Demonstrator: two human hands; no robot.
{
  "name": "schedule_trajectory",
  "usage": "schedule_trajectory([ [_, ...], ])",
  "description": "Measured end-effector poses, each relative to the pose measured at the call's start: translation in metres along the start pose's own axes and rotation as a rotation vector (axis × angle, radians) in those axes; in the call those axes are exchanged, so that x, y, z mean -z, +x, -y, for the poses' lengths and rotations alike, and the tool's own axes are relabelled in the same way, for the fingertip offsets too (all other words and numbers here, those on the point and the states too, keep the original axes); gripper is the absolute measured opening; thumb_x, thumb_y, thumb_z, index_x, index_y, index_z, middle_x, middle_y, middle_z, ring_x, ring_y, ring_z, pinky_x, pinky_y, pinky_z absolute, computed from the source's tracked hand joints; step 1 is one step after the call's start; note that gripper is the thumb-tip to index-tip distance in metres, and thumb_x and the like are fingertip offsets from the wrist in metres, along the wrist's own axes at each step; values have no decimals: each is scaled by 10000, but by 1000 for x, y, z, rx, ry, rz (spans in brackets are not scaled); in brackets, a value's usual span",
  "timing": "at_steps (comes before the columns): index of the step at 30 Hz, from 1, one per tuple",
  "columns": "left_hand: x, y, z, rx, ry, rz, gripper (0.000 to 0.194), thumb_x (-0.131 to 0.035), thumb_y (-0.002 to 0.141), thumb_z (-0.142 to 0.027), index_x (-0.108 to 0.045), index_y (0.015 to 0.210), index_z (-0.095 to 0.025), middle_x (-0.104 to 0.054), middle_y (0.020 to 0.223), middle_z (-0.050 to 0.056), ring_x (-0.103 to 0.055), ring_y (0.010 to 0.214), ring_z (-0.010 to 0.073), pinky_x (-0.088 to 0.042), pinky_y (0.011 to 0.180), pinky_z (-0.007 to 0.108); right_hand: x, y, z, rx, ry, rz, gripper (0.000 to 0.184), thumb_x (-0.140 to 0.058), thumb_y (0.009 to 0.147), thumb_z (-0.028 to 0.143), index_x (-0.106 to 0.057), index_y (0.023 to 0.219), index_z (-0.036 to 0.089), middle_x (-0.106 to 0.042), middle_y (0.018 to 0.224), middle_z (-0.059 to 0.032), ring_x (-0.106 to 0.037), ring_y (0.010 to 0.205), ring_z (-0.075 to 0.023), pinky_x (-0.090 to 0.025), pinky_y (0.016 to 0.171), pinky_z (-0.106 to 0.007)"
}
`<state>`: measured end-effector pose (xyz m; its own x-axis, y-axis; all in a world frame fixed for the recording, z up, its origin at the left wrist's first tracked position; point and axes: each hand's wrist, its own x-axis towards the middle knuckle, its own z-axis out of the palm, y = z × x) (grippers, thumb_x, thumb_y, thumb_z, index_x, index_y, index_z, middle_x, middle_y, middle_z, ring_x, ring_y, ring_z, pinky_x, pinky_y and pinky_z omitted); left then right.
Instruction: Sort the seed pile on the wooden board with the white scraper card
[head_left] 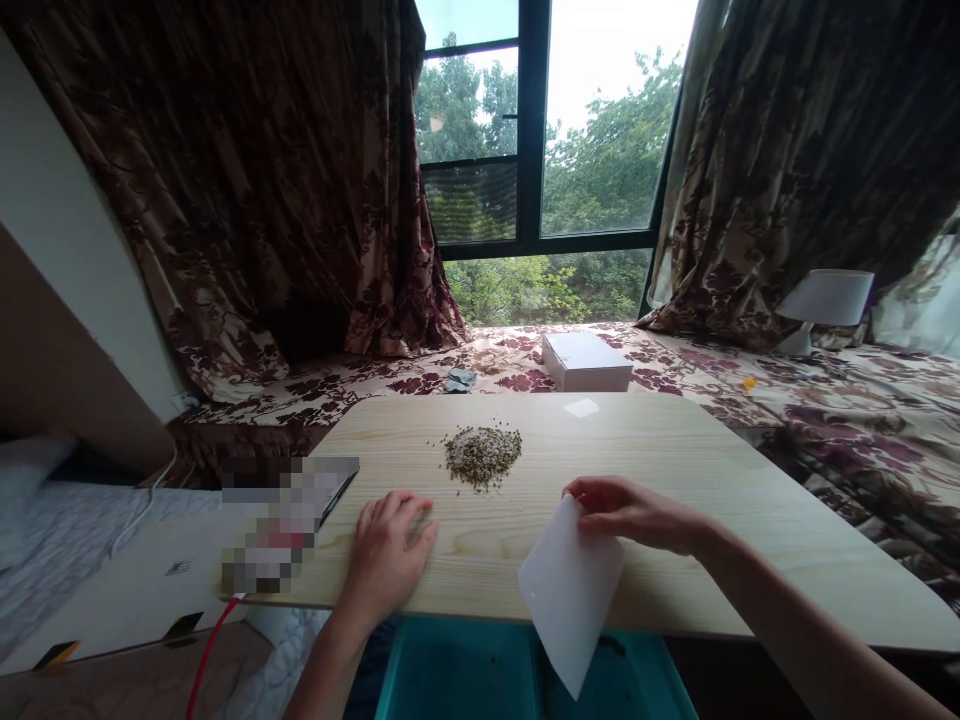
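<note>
My right hand (611, 510) pinches a sheet of white paper (570, 590) by its upper corner. The sheet hangs tilted over the front edge of the wooden table (675, 450), its lower tip above a teal tray (457, 670). On the tabletop, fingers apart and holding nothing, rests my left hand (394, 550). Beyond both hands lies a heap of small greenish-brown and whitish grains (482, 457), with some grains scattered round it. Neither hand touches the heap.
A small white paper piece (581, 408) lies near the table's far edge. Behind it a white box (587, 362) stands on the patterned cloth. At the table's left is a partly blurred-out device (337, 480) with a red cable (206, 655). A white lamp (829, 298) stands far right.
</note>
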<state>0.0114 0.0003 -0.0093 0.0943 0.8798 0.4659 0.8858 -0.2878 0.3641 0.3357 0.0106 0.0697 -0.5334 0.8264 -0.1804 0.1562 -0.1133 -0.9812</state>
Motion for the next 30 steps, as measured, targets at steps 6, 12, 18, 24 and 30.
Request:
schedule_trajectory([
  [6, 2, 0, -3, -3, -8, 5, 210, -532, 793, -298, -632, 975, -264, -620, 1021, 27, -547, 1007, 220, -361, 974, 452, 20, 8, -6, 171, 57, -443, 372, -745, 637, 365, -654, 949, 183, -696, 794, -39, -614, 668, -159, -460, 582, -254],
  [12, 3, 0, -4, -2, -8, -6, 208, -541, 789, -284, -632, 975, -265, -624, 1008, 23, -558, 993, 216, -371, 965, 441, 24, 37, -24, 216, 199, -855, 385, -722, 611, 326, -619, 957, 191, -712, 807, -51, -644, 662, -182, -491, 533, -264],
  [18, 0, 0, -3, -2, -7, -5, 207, -537, 793, -290, -633, 974, -261, -623, 1009, 28, -552, 1004, 218, -374, 959, 441, 17, 46, -38, 230, 137, -932, 422, -681, 645, 337, -592, 1031, 189, -721, 890, -68, -665, 724, -189, -507, 516, -244],
  [24, 0, 0, -3, -2, -7, -13, 201, -534, 798, -292, -633, 970, -256, -621, 1018, 36, -544, 1013, 218, -359, 973, 450, 12, 48, -42, 248, 172, -904, 472, -722, 594, 393, -591, 1000, 192, -729, 835, -59, -672, 716, -203, -516, 507, -248],
  [30, 0, 0, -3, -2, -9, -11, 206, -535, 796, -299, -632, 973, -256, -619, 1015, 34, -545, 1009, 218, -373, 956, 437, 4, 48, -38, 277, 143, -832, 511, -737, 588, 451, -584, 1000, 190, -728, 822, -59, -676, 755, -206, -523, 538, -245],
])
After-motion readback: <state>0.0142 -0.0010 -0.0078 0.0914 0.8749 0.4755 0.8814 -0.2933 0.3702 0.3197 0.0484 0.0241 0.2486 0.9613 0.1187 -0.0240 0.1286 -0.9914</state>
